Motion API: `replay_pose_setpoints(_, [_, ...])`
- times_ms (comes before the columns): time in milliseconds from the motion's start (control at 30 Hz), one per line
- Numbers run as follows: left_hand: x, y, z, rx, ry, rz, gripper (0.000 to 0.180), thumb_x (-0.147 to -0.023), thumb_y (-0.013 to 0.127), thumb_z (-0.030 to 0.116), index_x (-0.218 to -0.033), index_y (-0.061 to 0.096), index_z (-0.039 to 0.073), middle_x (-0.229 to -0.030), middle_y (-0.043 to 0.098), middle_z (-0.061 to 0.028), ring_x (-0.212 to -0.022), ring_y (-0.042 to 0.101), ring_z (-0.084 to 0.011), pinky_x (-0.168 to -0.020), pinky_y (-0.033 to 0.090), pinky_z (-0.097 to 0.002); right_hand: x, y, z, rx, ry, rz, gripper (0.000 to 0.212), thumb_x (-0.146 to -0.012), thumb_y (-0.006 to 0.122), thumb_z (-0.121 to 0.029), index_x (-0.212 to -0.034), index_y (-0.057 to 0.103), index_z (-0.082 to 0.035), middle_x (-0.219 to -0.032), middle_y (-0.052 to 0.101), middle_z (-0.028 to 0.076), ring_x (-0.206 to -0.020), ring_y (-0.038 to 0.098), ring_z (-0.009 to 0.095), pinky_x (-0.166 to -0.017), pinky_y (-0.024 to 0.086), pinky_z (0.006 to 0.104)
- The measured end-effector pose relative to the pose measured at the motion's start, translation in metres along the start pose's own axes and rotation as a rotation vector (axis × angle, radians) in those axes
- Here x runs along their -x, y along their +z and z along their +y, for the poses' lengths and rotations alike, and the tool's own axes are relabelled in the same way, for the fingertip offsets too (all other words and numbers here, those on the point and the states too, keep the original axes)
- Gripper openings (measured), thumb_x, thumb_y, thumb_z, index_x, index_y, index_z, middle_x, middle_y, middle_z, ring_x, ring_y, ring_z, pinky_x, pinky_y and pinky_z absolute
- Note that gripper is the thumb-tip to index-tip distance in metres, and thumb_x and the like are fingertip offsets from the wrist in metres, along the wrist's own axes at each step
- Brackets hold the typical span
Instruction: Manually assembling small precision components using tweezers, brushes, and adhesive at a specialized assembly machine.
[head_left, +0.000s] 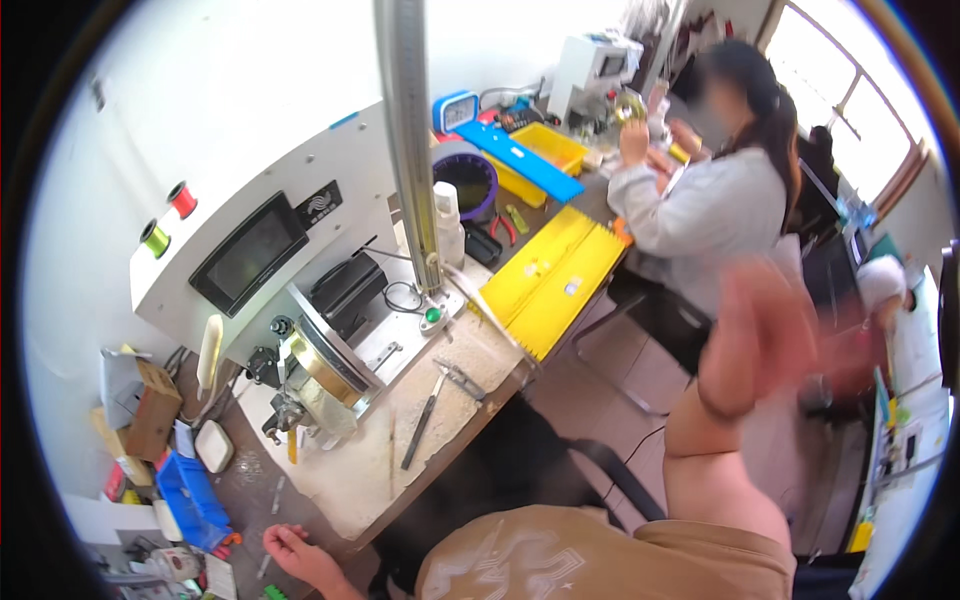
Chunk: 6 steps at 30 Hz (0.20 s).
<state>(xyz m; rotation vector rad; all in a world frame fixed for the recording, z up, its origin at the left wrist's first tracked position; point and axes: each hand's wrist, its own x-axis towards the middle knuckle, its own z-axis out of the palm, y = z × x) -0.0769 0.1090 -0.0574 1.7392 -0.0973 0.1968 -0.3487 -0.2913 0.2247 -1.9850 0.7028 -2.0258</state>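
Observation:
My left hand (290, 552) hovers by the table's near left edge, fingers curled in, and nothing shows in it. A thin pale strip (264, 566) lies beside it. My right hand (768, 325) is raised at the right, smeared by motion, so its fingers cannot be made out. In front of me stands a white machine (345, 160) with a dark screen (250, 254) and a brass-coloured wheel (325, 370). On the pale board (345, 490) lie a dark-handled tool (423, 420), pliers (460, 380) and a thin brown stick (392, 455).
A co-worker in a light top (700, 215) sits at the far right, hands over the table. Between us lie a yellow tray (550, 275), a purple-rimmed bowl (466, 185) and red pliers (503, 230). A metal post (408, 130) rises mid-table. A blue bin (190, 495) stands at left.

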Motion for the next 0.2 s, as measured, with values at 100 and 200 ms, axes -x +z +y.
replay_pose_setpoints(100, [0.005, -0.016, 0.006, -0.056, 0.098, 0.034, 0.012, -0.108, 0.048, 0.015, -0.105, 0.053, 0.005, -0.085, 0.052, -0.0026, -0.075, 0.05, -0.0116, -0.07, 0.045, -0.0256, 0.0, 0.007, -0.037, -0.501, -0.317, -0.359, 0.063, -0.09, 0.066, -0.014, -0.146, 0.041, -0.002, -0.072, 0.052, 0.002, -0.059, 0.046, 0.014, -0.055, 0.037, 0.0287])
replay_pose_setpoints(200, [-0.002, -0.015, -0.003, -0.086, 0.063, 0.021, 0.017, -0.108, 0.051, 0.019, -0.114, 0.057, 0.004, -0.098, 0.059, -0.0077, -0.08, 0.057, -0.0144, -0.076, 0.05, -0.0303, -0.023, 0.003, -0.032, -1.076, 0.3, -0.414, 0.112, -0.088, 0.078, -0.037, -0.164, 0.003, -0.008, -0.074, 0.054, 0.004, -0.056, 0.043, 0.015, -0.053, 0.034, 0.0305])
